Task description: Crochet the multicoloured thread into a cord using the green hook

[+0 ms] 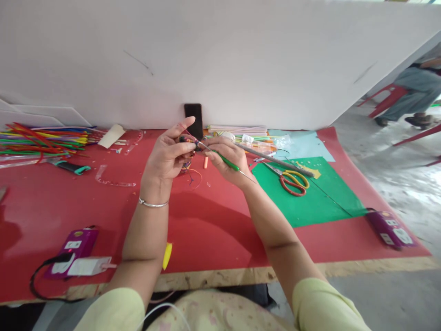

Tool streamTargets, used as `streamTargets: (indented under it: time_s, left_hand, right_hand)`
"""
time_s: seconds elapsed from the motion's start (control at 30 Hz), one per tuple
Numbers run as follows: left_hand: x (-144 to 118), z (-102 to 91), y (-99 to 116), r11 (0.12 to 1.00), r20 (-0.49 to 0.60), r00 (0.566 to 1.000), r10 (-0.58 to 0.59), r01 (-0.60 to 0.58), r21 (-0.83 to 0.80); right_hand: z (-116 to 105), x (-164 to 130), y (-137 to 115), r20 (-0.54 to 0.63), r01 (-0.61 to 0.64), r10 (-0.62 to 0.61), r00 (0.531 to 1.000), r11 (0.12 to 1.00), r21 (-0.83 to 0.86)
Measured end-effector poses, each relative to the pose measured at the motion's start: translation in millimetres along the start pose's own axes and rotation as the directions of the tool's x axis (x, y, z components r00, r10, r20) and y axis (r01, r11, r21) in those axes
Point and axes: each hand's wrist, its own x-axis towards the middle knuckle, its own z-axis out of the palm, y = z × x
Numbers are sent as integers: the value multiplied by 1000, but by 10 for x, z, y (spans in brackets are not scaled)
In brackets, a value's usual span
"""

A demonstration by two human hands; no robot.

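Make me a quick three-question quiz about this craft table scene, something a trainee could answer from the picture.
1. True or false: the scissors lie on the green sheet.
2. Which hand holds the green-handled tool? A) left hand B) right hand C) neither
3. Fill in: the left hand wears a thin metal ______ at the wrist.

Key
1. True; the scissors rest on the green sheet, right of the hands.
2. B; the right hand grips it, its tip at the small colourful piece pinched in the left hand.
3. bangle.
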Motion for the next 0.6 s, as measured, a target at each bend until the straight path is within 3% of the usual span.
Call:
streamTargets:
  time_s: [0.23, 0.4, 0.5, 0.6]
  left_hand:
    - [12, -31, 15, 997, 22, 997, -72, 73, -33]
    - [16, -56, 40, 993, 106, 989, -101, 107, -47]
    - [28, -58, 23, 993, 115, 987, -114, 118, -30]
    - [32, -39, -4, 996, 76, 993, -91, 90, 18]
  right_hand:
    - [-46, 35, -41, 64, -80, 74, 995, 992, 99]
    - [-130, 88, -91, 134, -187, 163, 978, 962, 197]
    - [-122, 79, -98, 160, -291, 254, 954, 911, 291]
    - [-11, 41, -66, 170, -405, 369, 914, 799, 445]
